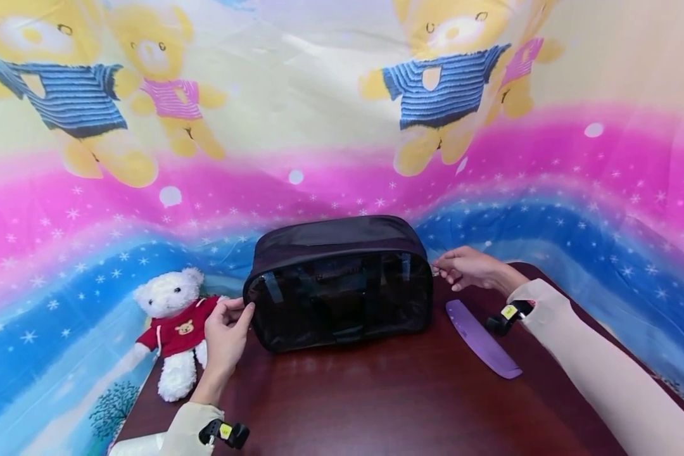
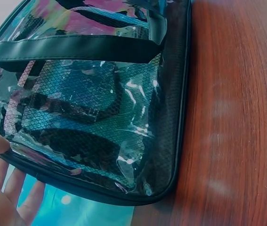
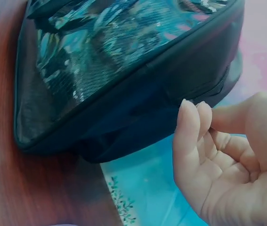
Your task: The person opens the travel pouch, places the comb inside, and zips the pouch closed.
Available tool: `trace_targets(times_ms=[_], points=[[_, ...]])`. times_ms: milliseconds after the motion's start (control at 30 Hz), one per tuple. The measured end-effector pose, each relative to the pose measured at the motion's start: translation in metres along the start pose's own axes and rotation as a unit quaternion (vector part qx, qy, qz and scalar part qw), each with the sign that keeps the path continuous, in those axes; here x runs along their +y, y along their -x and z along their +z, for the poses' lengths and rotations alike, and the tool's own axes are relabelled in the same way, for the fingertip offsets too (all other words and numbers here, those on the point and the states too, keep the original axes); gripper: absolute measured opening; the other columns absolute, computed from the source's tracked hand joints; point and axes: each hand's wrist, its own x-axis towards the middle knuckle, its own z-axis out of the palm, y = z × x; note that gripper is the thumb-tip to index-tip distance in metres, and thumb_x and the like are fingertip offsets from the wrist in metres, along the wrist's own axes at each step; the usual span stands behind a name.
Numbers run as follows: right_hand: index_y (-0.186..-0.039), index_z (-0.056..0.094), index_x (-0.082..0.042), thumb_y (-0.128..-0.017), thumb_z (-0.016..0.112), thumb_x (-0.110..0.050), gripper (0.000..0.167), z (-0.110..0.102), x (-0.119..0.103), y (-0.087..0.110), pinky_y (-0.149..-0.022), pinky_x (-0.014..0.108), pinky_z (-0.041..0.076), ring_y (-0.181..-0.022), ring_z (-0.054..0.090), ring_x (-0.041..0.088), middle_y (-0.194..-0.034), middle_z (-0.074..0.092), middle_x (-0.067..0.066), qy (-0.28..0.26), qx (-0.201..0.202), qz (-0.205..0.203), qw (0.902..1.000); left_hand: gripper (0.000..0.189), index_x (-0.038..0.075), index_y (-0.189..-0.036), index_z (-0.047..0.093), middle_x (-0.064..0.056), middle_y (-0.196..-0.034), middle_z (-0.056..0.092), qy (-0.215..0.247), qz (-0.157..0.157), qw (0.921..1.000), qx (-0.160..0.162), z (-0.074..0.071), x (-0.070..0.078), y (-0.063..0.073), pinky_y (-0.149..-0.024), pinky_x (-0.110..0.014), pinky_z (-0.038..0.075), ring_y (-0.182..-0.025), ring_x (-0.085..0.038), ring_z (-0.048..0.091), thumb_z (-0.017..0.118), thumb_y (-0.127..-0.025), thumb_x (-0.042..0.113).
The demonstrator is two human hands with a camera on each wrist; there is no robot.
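Observation:
A black toiletry bag [image 1: 342, 297] with a see-through front panel stands upright on the table. My left hand [image 1: 227, 332] grips its left edge; in the left wrist view the thumb lies on the clear front [image 2: 84, 89] and the fingers reach around the side. At the bag's right side, my right hand [image 1: 470, 269] pinches a small zipper pull between thumb and fingertips. The right wrist view shows a zipper line [image 3: 208, 89] leading to those fingertips, which mostly hide the pull. Mesh and a dark strap show on the bag's front.
A white teddy bear [image 1: 173, 294] in a red hoodie sits at the left, beside my left hand. A purple comb [image 1: 481, 339] lies right of the bag on the dark red table [image 1: 342, 405]. Behind hangs a bear-printed cloth [image 1: 296, 126]. Something white [image 1: 137, 445] shows at the lower left.

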Motion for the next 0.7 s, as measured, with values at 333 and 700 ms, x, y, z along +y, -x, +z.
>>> trace_targets(times_ms=[333, 700], points=[[-0.112, 0.059, 0.001, -0.11, 0.046, -0.025, 0.03, -0.01, -0.03, 0.006, -0.063, 0.026, 0.056, -0.066, 0.05, 0.008, -0.081, 0.052, -0.002, 0.024, 0.01, -0.003, 0.9996, 0.021, -0.005, -0.112, 0.07, -0.015, -0.096, 0.073, -0.018, -0.006, 0.9998, 0.003, 0.001, 0.001, -0.003, -0.061, -0.013, 0.054, -0.071, 0.002, 0.063, 0.074, -0.094, 0.006], [-0.131, 0.05, 0.006, -0.112, 0.042, -0.026, 0.038, -0.009, -0.075, 0.009, -0.065, 0.026, 0.056, -0.067, 0.047, 0.007, -0.086, 0.05, -0.001, 0.053, -0.01, -0.019, 0.9984, 0.023, -0.009, -0.114, 0.068, -0.025, -0.1, 0.071, -0.028, -0.013, 0.9995, -0.006, -0.001, 0.001, -0.004, -0.061, -0.013, 0.054, -0.07, -0.001, 0.064, 0.071, -0.095, 0.004]])
